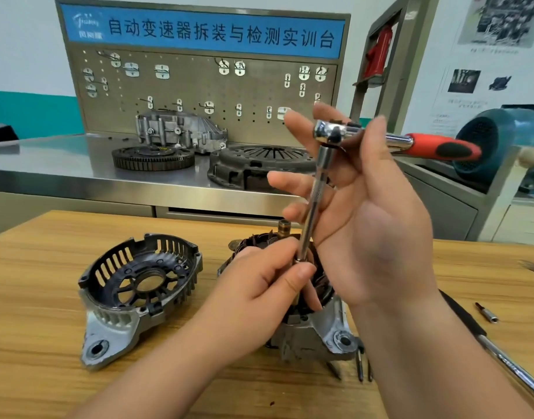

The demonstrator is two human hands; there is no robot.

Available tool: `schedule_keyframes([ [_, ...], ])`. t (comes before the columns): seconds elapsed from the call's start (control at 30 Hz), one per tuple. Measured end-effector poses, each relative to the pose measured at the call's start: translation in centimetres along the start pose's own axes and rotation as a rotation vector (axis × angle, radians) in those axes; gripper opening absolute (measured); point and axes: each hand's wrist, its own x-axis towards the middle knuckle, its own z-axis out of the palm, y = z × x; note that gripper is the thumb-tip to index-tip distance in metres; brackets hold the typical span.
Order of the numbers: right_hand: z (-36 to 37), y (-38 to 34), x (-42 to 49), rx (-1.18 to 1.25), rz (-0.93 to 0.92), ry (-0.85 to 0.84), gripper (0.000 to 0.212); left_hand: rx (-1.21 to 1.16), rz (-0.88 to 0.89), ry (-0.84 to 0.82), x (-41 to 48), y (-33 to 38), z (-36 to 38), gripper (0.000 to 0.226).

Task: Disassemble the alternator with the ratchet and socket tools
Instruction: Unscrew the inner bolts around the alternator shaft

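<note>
The alternator body (pixel 315 331) stands on the wooden table (pixel 33 297) with its rotor and copper slip rings (pixel 283 228) facing up. Its removed rear housing (pixel 138 285) lies to the left, open side up. A ratchet (pixel 330 133) with a red and black handle (pixel 441 148) carries a long chrome extension (pixel 312 201) that runs down into the alternator. My left hand (pixel 259 279) pinches the extension's lower end. My right hand (pixel 359 204) is raised beside the ratchet head, fingers spread and mostly straight, touching the head and shaft.
A small bit (pixel 486 313) and a long chrome bar (pixel 514 370) lie on the table at the right. Loose bolts (pixel 361 364) sit by the alternator's front. Behind, a steel bench holds a flywheel (pixel 153 158), a clutch cover (pixel 259 166) and a gearbox casing (pixel 181 131) before a pegboard (pixel 199 83).
</note>
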Motion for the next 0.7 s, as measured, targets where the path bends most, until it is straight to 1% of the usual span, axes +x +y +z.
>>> schedule_keyframes([
  [0.1, 0.25, 0.02, -0.12, -0.122, -0.113, 0.017, 0.031, -0.018, -0.042, 0.017, -0.07, -0.07, 0.21, 0.047],
  [0.2, 0.5, -0.12, -0.23, -0.213, -0.214, 0.011, 0.034, 0.007, -0.052, 0.009, -0.1, 0.02, 0.3, 0.05],
  [0.27, 0.52, -0.19, -0.2, -0.171, -0.191, -0.001, 0.039, 0.049, -0.038, 0.007, -0.16, 0.06, 0.24, 0.048],
  [0.37, 0.3, -0.18, -0.06, -0.018, -0.065, -0.03, 0.041, 0.103, -0.01, 0.013, -0.38, 0.11, 0.11, 0.038],
  [0.43, 0.06, -0.26, 0.05, 0.042, 0.016, -0.044, 0.048, 0.117, 0.009, 0.009, -0.41, 0.13, 0.12, 0.039],
  [0.5, -0.2, -0.27, 0.04, 0.059, 0.052, -0.048, 0.05, 0.137, 0.021, 0.008, -0.38, 0.09, 0.28, 0.043],
  [0.6, -0.14, -0.27, -0.02, 0.041, 0.031, -0.04, 0.047, 0.149, 0.002, 0.026, -0.37, 0.17, 0.47, 0.043],
  [0.7, 0.04, -0.31, -0.05, -0.067, -0.069, -0.01, 0.038, 0.109, -0.037, 0.04, -0.36, 0.14, 0.55, 0.041],
])
